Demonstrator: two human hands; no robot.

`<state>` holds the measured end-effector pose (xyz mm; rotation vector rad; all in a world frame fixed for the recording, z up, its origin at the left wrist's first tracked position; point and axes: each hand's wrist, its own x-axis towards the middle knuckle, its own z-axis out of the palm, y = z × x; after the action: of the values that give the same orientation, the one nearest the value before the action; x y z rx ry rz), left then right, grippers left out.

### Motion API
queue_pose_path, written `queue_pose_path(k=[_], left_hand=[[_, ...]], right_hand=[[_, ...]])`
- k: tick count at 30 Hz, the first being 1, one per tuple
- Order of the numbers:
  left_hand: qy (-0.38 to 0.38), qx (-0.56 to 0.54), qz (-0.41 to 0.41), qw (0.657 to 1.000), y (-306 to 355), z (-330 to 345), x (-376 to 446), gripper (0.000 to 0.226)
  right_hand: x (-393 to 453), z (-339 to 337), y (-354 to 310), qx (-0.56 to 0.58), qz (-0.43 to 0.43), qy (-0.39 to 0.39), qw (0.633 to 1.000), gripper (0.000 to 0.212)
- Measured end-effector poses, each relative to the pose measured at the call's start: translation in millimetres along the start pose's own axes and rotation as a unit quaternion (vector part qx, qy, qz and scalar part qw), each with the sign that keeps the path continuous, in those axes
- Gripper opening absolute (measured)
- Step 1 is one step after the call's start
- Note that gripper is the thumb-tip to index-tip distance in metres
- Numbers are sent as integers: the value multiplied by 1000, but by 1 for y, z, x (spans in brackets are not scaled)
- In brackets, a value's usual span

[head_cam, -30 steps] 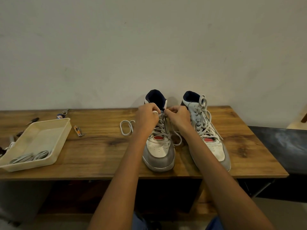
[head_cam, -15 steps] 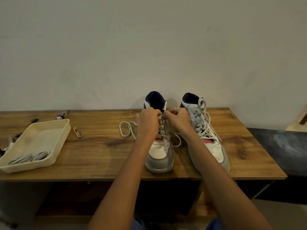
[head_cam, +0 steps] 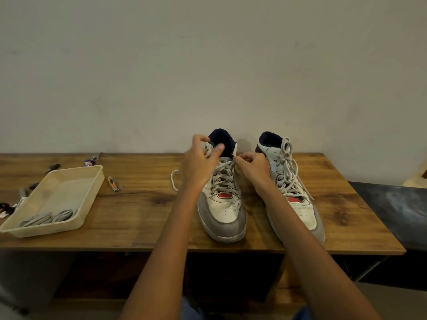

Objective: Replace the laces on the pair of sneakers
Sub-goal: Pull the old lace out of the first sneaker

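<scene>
Two white and grey high-top sneakers stand on the wooden table point(head_cam: 138, 204), toes toward me. The left sneaker point(head_cam: 225, 211) carries a white lace point(head_cam: 223, 179) threaded up to its top eyelets. My right hand point(head_cam: 250, 168) pinches one lace end at the top right eyelet. Raised beside the dark collar, my left hand point(head_cam: 199, 162) is blurred, with a strip of lace between its fingers. A loose loop of that lace point(head_cam: 173, 181) lies on the table behind the left wrist. The right sneaker point(head_cam: 302, 213) is fully laced, and neither hand touches it.
A cream plastic tray point(head_cam: 92, 195) at the left holds coiled grey laces point(head_cam: 46, 218). A nail clipper point(head_cam: 113, 182) lies beside it, and pens and small tools point(head_cam: 23, 197) sit at the far left. The wall stands close behind the shoes. A dark bench point(head_cam: 392, 211) adjoins the table's right end.
My left hand has lifted from the eyelets up to the collar, its fingers spreading. The right hand stays pinching at the top eyelet. The camera has moved closer.
</scene>
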<state>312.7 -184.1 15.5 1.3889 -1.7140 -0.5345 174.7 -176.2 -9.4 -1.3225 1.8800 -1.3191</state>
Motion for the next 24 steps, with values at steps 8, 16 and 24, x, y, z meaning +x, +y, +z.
queue_pose_path(k=[8,16,24], left_hand=[[-26,223,95,970,-7,25,1,13],[-12,175,128,976,-10,35,-3,17],[185,-646,-171,721,14,-25,10,29]], right_hand=[[2,1,1,-15,-13,5,1000,21],[1,0,0,-17,-21,4,1000,21],[0,-2,-2,-18,-9,-3,1000,20]])
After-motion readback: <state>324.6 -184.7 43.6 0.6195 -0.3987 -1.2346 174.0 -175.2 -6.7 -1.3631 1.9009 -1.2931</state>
